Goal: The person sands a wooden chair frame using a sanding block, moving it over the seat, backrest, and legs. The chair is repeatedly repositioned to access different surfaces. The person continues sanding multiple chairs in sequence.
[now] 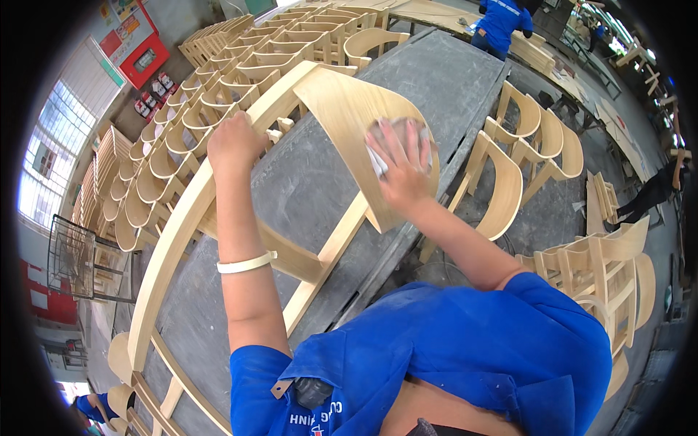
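A pale wooden chair frame [163,269] lies tipped on the grey worktable, its broad curved backrest [356,116] rising in front of me. My left hand [236,142] is closed around the long curved rail on the left side of the frame. With fingers spread, my right hand [401,163] presses a crumpled grey-white cloth [377,161] flat against the backrest, close to its right end. Whether the cloth is backed by an abrasive sheet, I cannot tell. The undersides of my left fingers are hidden.
Beneath the chair runs the dark grey worktable [429,80]. Rows of similar chairs [291,43] crowd its far left side. More chairs [502,182] stand to the right, with stacked frames [611,269] nearer me. A person in blue [502,25] works at the far end.
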A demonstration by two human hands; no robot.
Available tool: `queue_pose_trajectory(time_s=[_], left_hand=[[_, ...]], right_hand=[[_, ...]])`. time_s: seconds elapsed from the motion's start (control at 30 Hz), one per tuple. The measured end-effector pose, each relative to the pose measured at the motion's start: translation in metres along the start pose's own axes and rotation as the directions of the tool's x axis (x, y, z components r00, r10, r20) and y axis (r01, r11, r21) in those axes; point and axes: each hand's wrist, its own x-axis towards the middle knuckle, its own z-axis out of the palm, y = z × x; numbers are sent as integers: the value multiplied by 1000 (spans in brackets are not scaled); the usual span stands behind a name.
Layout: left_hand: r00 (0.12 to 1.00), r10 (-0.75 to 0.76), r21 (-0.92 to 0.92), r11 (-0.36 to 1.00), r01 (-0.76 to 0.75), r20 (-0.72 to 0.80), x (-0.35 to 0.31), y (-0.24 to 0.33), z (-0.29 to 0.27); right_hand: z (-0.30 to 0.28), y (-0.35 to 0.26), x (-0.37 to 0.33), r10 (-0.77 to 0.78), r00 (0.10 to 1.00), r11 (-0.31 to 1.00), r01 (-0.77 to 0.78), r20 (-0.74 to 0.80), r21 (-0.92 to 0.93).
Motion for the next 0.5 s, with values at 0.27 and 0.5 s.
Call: queue_pose_trajectory(time_s=[0.27, 0.5], left_hand=[[1000, 2, -18, 1000, -2, 9, 0, 1, -1], [999, -41, -14, 999, 41, 4, 0, 5, 0]], right_hand=[[-1, 0, 5, 5, 1000, 1000, -5, 29, -4], [-5, 1, 8, 24, 999, 999, -22, 35, -47]])
